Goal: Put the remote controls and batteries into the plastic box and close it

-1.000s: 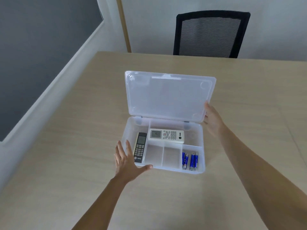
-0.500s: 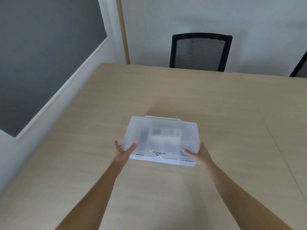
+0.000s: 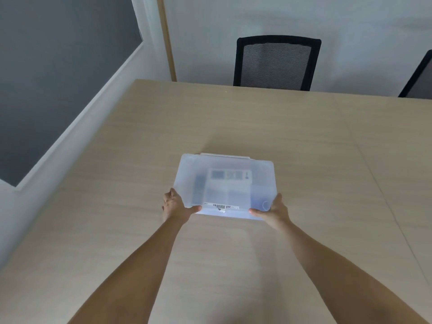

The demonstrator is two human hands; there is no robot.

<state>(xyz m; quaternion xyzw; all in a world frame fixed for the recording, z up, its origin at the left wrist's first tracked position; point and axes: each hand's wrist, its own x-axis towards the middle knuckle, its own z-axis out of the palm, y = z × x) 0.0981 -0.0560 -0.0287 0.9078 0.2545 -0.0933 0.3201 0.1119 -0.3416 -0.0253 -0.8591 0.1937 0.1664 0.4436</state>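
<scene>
The translucent plastic box (image 3: 261,174) lies on the wooden table with its lid down. Through the lid a white remote control (image 3: 230,176) shows faintly at the back, and a dark remote control (image 3: 198,187) at the left. A blue blur at the near right corner is the batteries (image 3: 258,203). My left hand (image 3: 175,205) grips the box's near left corner, thumb on top of the lid. My right hand (image 3: 272,210) grips the near right corner the same way. A barcode sticker sits on the lid's front edge between the thumbs.
The light wooden table (image 3: 233,120) stretches away to a white wall. A black mesh chair (image 3: 277,63) stands behind its far edge, and part of a second chair (image 3: 419,78) shows at the far right. A dark wall panel fills the left side.
The lid stood open a second ago, with my right hand on its edge. It now lies shut, and both hands have come to the box's near corners.
</scene>
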